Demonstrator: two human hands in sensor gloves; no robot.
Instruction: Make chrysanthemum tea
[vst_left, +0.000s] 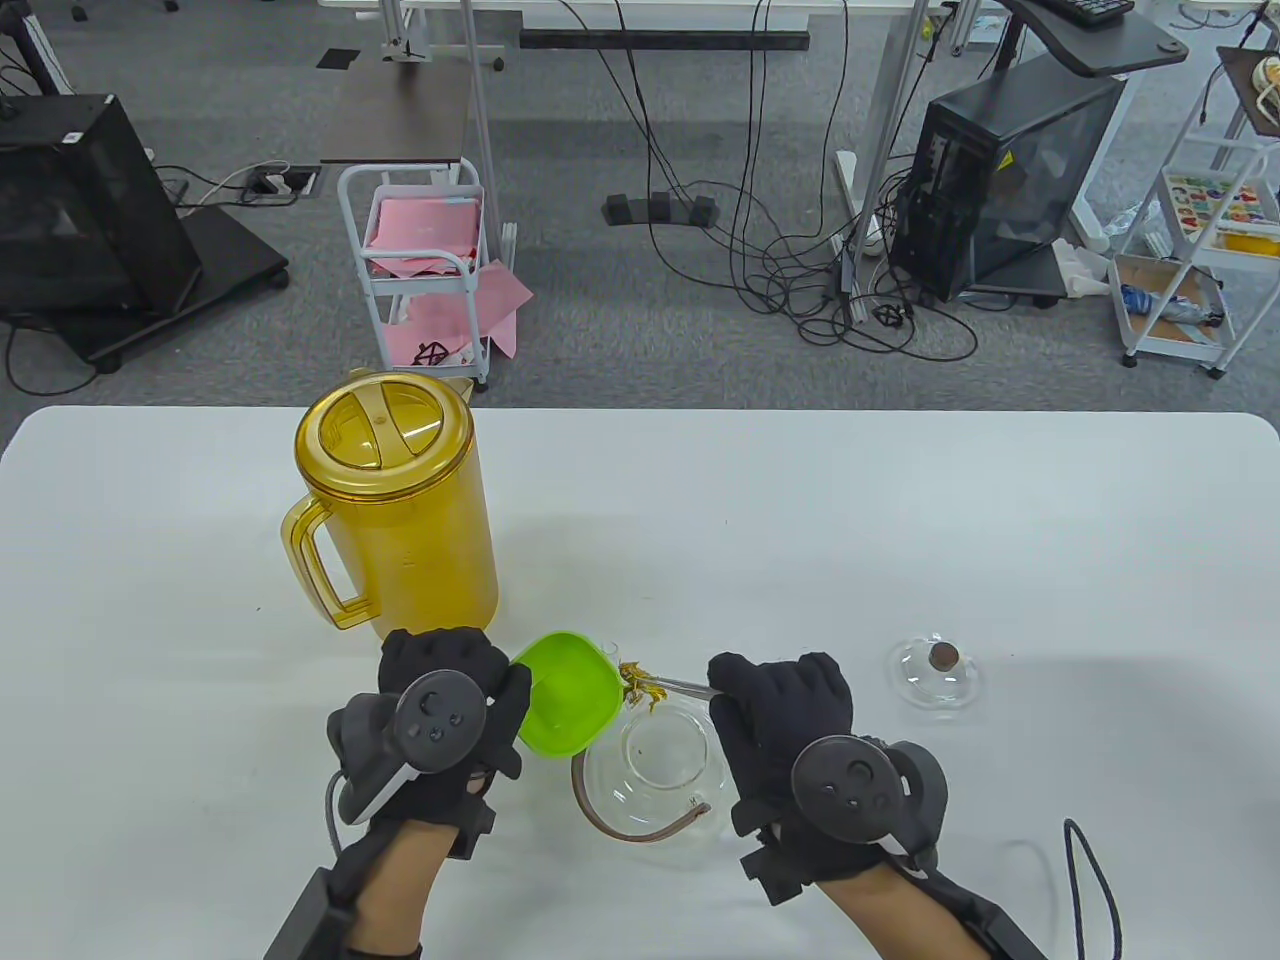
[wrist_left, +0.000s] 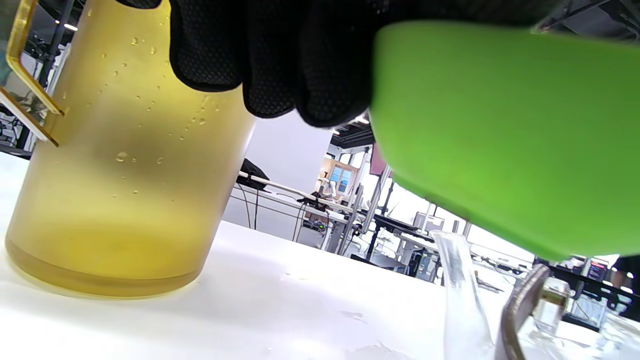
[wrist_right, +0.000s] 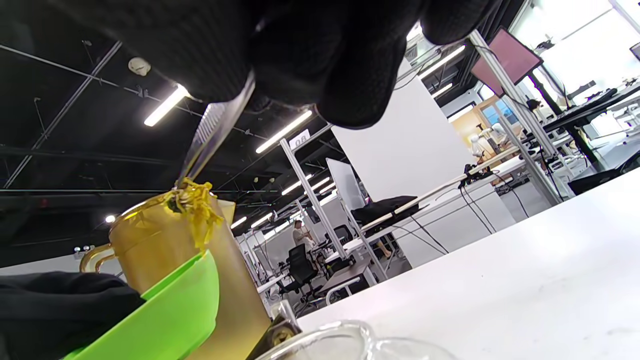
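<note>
- Step: moving dried yellow chrysanthemum from tilted lime-green plastic dish, gripped by left hand, over to lidless clear glass teapot on counter.
- Right hand pinching metal tweezers, flower clamped just above teapot rim.
- Next, probably: centre over mouth, loosen pinch.

Table view: looked down from above onto the table.
Wrist views: sat low and close, facing across it.
Shared: yellow pitcher, green bowl.
</note>
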